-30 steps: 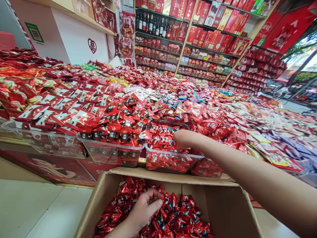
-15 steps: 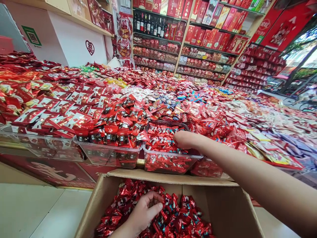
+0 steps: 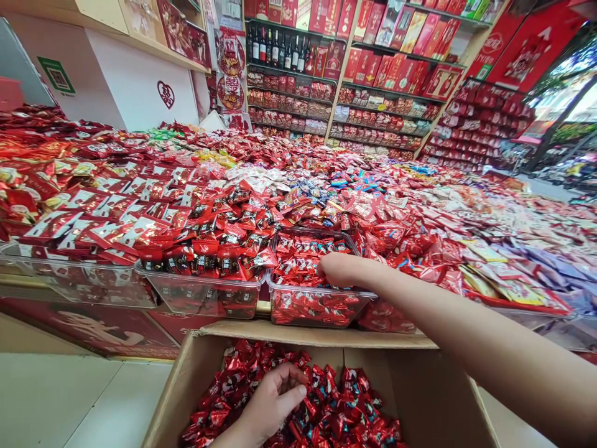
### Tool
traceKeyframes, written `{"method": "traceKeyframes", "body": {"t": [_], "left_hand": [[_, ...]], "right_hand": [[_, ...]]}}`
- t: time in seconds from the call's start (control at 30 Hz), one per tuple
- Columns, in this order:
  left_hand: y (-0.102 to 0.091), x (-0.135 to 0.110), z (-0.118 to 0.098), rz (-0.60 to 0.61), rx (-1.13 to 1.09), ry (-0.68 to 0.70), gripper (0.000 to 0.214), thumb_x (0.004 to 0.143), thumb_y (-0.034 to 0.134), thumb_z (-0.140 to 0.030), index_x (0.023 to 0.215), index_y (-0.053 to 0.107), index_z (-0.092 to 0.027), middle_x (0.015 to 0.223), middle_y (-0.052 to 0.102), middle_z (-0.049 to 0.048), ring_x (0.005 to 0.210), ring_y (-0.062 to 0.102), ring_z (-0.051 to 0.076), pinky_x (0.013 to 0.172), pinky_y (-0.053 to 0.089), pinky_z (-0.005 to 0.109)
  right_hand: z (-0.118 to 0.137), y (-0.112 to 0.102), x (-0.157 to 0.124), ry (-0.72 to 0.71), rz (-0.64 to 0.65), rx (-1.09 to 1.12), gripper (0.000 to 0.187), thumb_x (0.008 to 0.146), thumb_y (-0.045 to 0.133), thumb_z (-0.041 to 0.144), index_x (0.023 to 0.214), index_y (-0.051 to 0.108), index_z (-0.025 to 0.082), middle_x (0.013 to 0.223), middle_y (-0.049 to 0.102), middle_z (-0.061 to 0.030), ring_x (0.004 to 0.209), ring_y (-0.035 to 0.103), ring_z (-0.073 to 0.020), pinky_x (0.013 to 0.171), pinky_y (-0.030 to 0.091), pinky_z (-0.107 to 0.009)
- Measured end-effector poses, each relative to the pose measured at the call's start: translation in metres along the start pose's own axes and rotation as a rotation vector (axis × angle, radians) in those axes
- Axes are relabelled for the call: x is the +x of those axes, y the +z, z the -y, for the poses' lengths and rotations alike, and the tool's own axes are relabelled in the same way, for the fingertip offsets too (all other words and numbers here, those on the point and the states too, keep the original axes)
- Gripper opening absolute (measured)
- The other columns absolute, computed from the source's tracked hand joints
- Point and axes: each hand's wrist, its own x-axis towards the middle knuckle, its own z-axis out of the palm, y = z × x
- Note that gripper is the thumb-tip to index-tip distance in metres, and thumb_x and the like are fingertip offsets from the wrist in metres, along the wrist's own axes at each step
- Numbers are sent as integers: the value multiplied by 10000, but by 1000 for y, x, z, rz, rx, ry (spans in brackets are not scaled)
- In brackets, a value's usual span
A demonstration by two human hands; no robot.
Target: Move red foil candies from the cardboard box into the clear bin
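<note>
My left hand (image 3: 280, 398) is inside the cardboard box (image 3: 415, 379), over red foil-wrapped candies (image 3: 336, 410). Its fingers curl toward the thumb; red foil shows by the fingertips, but I cannot tell whether it is gripped. My right hand (image 3: 339, 269) reaches into a clear plastic bin (image 3: 317, 314) of small red wrapped candies (image 3: 298, 258). The back of that hand faces me and its fingers are hidden, so what they hold does not show.
Beside that bin, another clear bin (image 3: 205, 298) holds red and black packets (image 3: 205, 258). Heaps of packets (image 3: 387, 230) spread across the counter behind. At the back stand shelves (image 3: 342, 74) with boxes and wine bottles (image 3: 280, 50). The box stands against the counter front.
My right hand has shifted slightly left within the bin. My left hand keeps nearly the same pose in the box. The view has tilted a little.
</note>
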Motion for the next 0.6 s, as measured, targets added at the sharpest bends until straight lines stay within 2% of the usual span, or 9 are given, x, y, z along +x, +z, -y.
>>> {"method": "traceKeyframes", "body": {"t": [0.23, 0.33, 0.43, 0.6], "left_hand": [[2, -2, -3, 8, 47, 35, 134, 634, 587, -273, 708, 550, -167, 552, 458, -57, 523, 398, 86, 520, 315, 210], [3, -2, -4, 4, 70, 36, 113, 637, 577, -252, 701, 544, -166, 542, 451, -58, 519, 395, 89, 515, 311, 212], [2, -2, -4, 17, 71, 37, 105, 643, 562, -232, 711, 533, -158, 543, 444, -59, 519, 382, 87, 512, 302, 211], [2, -1, -3, 19, 126, 43, 124, 634, 555, -226, 711, 527, -133, 557, 435, -54, 542, 357, 87, 523, 283, 209]], "right_hand": [[3, -3, -8, -5, 46, 80, 342, 626, 416, 51, 882, 630, 125, 846, 639, -89, 748, 569, -166, 555, 372, -203], [1, -1, -11, -34, 21, 106, 354, 629, 410, 47, 893, 628, 138, 851, 640, -80, 741, 570, -163, 558, 374, -203], [-1, -2, -14, 16, -20, 89, 362, 631, 408, 45, 905, 623, 143, 848, 640, -81, 746, 568, -162, 563, 373, -202], [-1, -8, -17, 18, 69, 52, 337, 640, 407, 58, 887, 628, 119, 853, 633, -101, 734, 564, -164, 557, 374, -209]]}}
